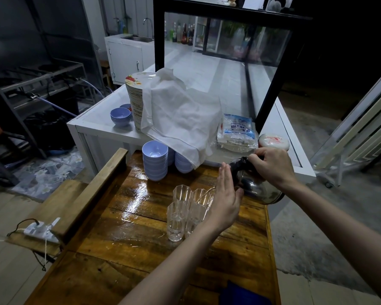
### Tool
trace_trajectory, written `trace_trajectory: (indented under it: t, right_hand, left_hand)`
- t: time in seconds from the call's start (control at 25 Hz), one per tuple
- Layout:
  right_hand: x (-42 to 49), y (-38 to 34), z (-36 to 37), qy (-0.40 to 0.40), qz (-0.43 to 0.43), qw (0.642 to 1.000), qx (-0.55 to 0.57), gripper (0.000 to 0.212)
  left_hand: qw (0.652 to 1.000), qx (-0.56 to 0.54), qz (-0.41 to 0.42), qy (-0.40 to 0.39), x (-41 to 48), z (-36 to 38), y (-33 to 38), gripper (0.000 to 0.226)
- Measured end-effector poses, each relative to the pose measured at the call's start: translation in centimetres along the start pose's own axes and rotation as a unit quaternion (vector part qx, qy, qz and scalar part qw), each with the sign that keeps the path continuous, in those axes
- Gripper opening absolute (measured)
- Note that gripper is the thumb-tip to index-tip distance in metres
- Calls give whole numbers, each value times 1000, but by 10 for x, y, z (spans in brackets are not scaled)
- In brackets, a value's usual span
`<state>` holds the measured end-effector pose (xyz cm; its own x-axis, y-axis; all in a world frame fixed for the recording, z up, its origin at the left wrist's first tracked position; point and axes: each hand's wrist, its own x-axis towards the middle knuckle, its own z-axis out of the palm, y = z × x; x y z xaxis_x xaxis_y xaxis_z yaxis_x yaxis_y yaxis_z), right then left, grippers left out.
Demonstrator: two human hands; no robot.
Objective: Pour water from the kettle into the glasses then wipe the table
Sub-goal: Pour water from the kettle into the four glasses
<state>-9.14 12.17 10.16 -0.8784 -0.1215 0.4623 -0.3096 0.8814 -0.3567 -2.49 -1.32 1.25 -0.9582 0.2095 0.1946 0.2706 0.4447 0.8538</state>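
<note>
Blue cloth (240, 293) waits at the table's (119, 249) near edge. Right hand (271, 166) grips the tilted kettle (257, 190), pouring into four glasses (188, 212) mid-table; open left hand (224, 199) steadies it. Wiping remains.

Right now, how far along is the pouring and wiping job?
Partly done: the two near clear ribbed glasses hold water. In hand: the right hand tilts the steel kettle with black handle, a thin stream entering a far glass, while the left hand braces the kettle. Left: the other far glass and wiping the wet wooden table; a blue cloth waits.
</note>
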Motion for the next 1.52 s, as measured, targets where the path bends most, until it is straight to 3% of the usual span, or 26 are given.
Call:
trace_trajectory:
  t: [0.68, 0.88, 1.12, 1.36, 1.52]
  right_hand:
    - [-6, 6, 2, 22, 12, 1000, 10, 33]
    - [-20, 9, 4, 12, 115, 990, 79, 34]
    - [-44, 6, 10, 41, 262, 944, 198, 38]
    - [-36, -3, 24, 50, 269, 938, 210, 31]
    - [-21, -17, 32, 24, 211, 958, 193, 29]
  left_hand:
    - [1000, 20, 2, -21, 1, -3, 2, 69]
    - [998, 48, 18, -31, 7, -10, 1, 64]
    - [993, 95, 50, -55, 16, -24, 4, 58]
    - [991, 118, 55, -36, 12, -40, -2, 59]
    - [994, 102, 26, -19, 6, -48, -11, 62]
